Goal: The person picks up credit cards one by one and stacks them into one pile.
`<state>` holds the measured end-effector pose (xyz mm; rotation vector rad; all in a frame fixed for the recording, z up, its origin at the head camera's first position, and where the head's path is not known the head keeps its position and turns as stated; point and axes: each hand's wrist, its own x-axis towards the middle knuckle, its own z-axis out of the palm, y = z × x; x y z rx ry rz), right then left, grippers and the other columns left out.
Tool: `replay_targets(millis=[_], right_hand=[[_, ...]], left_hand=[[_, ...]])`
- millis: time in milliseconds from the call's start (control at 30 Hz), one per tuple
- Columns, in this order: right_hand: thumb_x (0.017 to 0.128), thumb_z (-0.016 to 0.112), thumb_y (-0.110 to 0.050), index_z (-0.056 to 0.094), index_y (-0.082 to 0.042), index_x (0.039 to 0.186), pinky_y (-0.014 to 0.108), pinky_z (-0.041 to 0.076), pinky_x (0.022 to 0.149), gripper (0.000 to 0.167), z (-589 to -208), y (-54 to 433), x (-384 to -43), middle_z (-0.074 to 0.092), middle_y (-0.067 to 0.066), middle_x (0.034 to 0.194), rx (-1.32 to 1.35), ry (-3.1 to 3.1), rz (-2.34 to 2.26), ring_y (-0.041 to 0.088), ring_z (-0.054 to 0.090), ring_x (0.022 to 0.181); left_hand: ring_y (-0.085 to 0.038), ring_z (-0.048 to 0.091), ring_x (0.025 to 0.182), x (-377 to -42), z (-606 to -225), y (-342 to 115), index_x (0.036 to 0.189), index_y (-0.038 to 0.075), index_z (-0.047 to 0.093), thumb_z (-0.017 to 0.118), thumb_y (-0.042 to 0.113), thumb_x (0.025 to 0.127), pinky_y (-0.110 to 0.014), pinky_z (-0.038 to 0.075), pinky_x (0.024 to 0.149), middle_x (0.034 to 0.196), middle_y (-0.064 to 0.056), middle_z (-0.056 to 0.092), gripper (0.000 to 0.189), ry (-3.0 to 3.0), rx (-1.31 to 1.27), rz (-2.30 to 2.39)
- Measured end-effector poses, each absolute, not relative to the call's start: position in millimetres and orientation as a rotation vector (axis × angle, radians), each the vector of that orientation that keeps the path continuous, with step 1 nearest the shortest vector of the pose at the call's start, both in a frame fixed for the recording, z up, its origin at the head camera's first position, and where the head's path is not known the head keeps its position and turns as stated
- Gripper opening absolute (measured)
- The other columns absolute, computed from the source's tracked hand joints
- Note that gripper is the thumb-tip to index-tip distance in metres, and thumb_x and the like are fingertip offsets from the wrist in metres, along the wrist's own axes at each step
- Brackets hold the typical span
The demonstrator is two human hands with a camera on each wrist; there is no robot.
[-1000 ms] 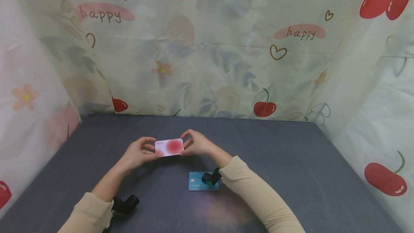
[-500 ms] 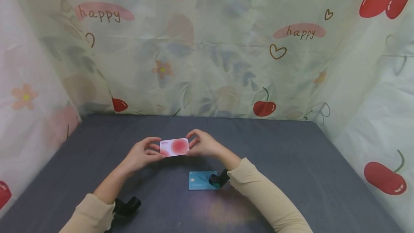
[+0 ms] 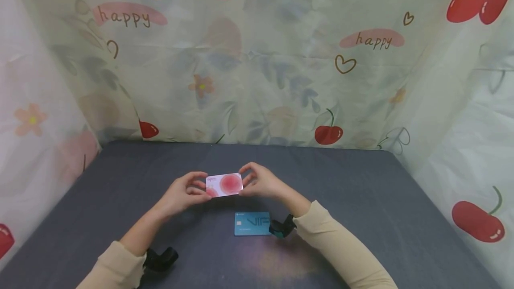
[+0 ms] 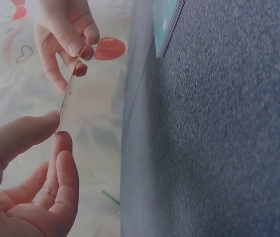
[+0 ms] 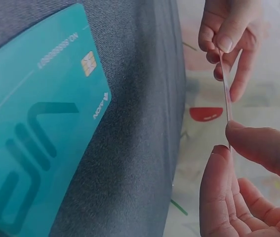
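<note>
A pink and white card [image 3: 224, 185] with a red circle printed on it is held up above the table between both hands. My left hand [image 3: 183, 193] pinches its left edge between thumb and fingertips. At the opposite edge my right hand [image 3: 263, 183] pinches it the same way. Both wrist views show the card [image 4: 69, 94] edge-on, as a thin line. Below and nearer to me lies a blue-green VIP card [image 3: 251, 224] with a gold chip, flat on the table; in the right wrist view the VIP card [image 5: 46, 118] looks large and close.
A dark grey cloth covers the table [image 3: 341, 200]. Curtains [image 3: 273, 79] printed with cherries and hearts stand behind and on both sides. Black wrist cameras [image 3: 161, 259] sit at the cuffs; the right wrist camera [image 3: 282, 226] overlaps the VIP card's right edge in the head view.
Both hands have shifted to the right together, carrying the pink card with them. More of the VIP card now shows beside the right wrist camera. That card has stayed in place.
</note>
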<state>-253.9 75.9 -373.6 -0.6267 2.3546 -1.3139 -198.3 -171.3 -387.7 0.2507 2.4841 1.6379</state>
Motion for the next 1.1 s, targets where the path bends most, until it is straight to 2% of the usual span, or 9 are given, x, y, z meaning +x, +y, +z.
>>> replay_targets(millis=[367,600,1100], right_hand=[[0.077,0.074,-0.006,0.048,-0.005,0.121,0.03,0.055,0.076,0.052,-374,88,-247,0.064,0.013,0.092,-0.591,2.368,-1.31,0.013,0.063,0.073],[0.077,0.074,-0.006,0.047,-0.004,0.123,0.029,0.055,0.075,0.053,-373,94,-243,0.063,0.015,0.094,-0.605,2.358,-1.317,0.013,0.062,0.072],[0.079,0.072,-0.007,0.047,-0.004,0.123,0.027,0.054,0.074,0.051,-374,105,-235,0.061,0.014,0.093,-0.6,2.366,-1.3,0.012,0.062,0.073]], left_hand=[[-0.015,0.064,0.088,-196,-387,-164,0.134,-0.002,0.04,0.072,0.012,0.08,-0.02,0.052,0.076,0.11,-0.02,0.056,0.064,2.465,0.296,1.643],[-0.014,0.064,0.086,-194,-387,-159,0.135,0.0,0.04,0.072,0.013,0.081,-0.024,0.054,0.079,0.11,-0.019,0.056,0.064,2.44,0.289,1.648],[-0.014,0.065,0.087,-193,-389,-150,0.133,-0.003,0.04,0.072,0.01,0.08,-0.022,0.053,0.076,0.106,-0.019,0.057,0.063,2.424,0.342,1.651]])
